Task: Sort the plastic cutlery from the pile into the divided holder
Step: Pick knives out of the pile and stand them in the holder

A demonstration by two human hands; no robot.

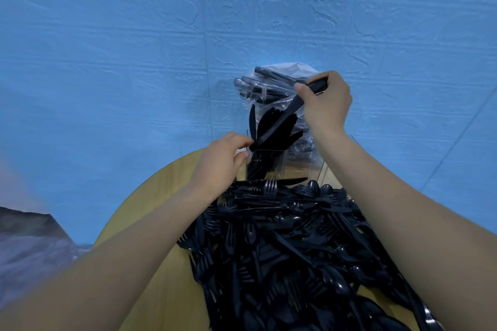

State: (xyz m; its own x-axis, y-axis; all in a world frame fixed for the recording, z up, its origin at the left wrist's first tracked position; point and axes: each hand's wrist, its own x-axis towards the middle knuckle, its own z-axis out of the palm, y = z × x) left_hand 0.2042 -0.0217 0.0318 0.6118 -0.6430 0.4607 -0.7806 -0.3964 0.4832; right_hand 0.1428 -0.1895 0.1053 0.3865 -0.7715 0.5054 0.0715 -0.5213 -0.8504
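A long black plastic knife (282, 118) slants above the clear plastic divided holder (271, 166), held at both ends. The right hand (326, 101) grips its upper end, fingers (301, 88) curled round it, while the left hand (222, 164) pinches the lower end between thumb and fingertips, right at the holder's near left rim. Under the knife, a fan of black knives (274, 126) stands upright in the holder's left compartment, blades pointing up. The compartment to the right is see-through, and what it contains cannot be made out.

Just in front of the holder lies the large pile of black plastic cutlery (290, 244), forks, spoons and knives tangled together, spreading toward the viewer across the round yellow wooden tabletop (161, 196). One knife lies crosswise on the pile's far edge, beside the holder's base.

Behind the holder sits a crumpled clear plastic bag (258, 88) with more black cutlery in it, with something white at its top. A blue textured sheet (134, 48) fills the background.
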